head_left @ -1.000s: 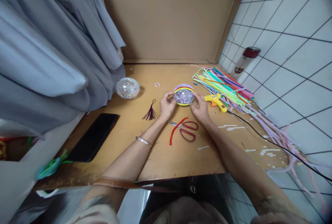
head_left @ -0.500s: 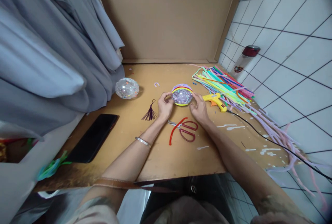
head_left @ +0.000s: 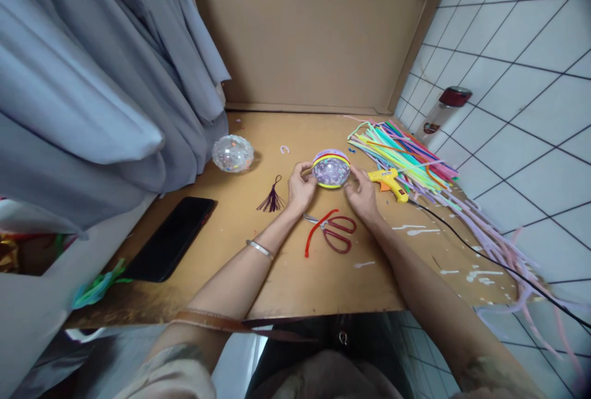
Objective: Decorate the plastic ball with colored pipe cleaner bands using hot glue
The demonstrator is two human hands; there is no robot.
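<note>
A clear ball with glittery purple filling has yellow and red bands over its top and a yellow one along its lower edge. My left hand grips its left side with the fingers. On the right side, my right hand holds it between curled fingers. Just below lie red-handled scissors, with a red fuzzy strip across their blades. A dark purple tassel rests left of my left hand.
A yellow glue gun with a black cord lies right of my right hand, beside a pile of colourful pipe cleaners. Farther left are a clear ball and a black phone. A bottle stands by the tiled wall.
The whole view has shifted slightly, so the items appear a little farther right. Both hands still hold the banded ball, with hardly any change in grip.
</note>
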